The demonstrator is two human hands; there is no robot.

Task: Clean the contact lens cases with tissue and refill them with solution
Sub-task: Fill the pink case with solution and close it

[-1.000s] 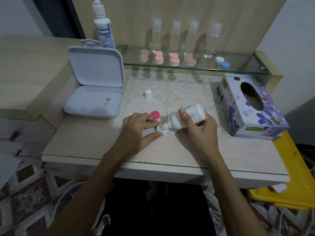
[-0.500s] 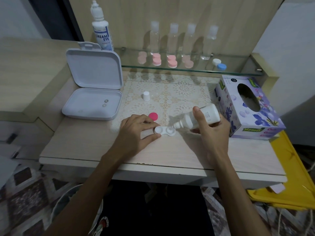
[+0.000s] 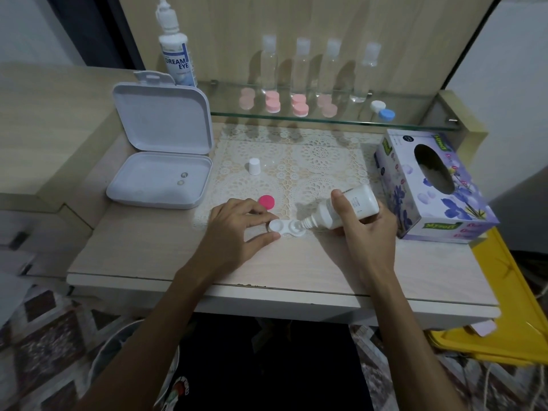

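Note:
A white two-well contact lens case [image 3: 285, 226] lies on the desk at the front edge of the lace mat. My left hand [image 3: 237, 229] pinches its left well between thumb and fingers. My right hand [image 3: 363, 229] grips a small white solution bottle [image 3: 347, 209], tipped left and down, its nozzle over the case's right well. A pink lens-case cap [image 3: 266, 202] lies just behind my left hand. The bottle's white cap [image 3: 254, 166] stands farther back on the mat. A floral tissue box [image 3: 430, 185] sits at the right.
An open white plastic box [image 3: 161, 161] stands at the left. A large solution bottle [image 3: 176, 54] and several clear bottles [image 3: 301, 66] line the back. Pink lens cases [image 3: 272, 102] and a white-and-blue case [image 3: 382, 111] sit on the glass shelf [image 3: 415, 121]. A yellow bin [image 3: 513, 307] is at lower right.
The bottle has moved right, its nozzle shifting from the case's left well to the right well. My left hand kept its hold on the case.

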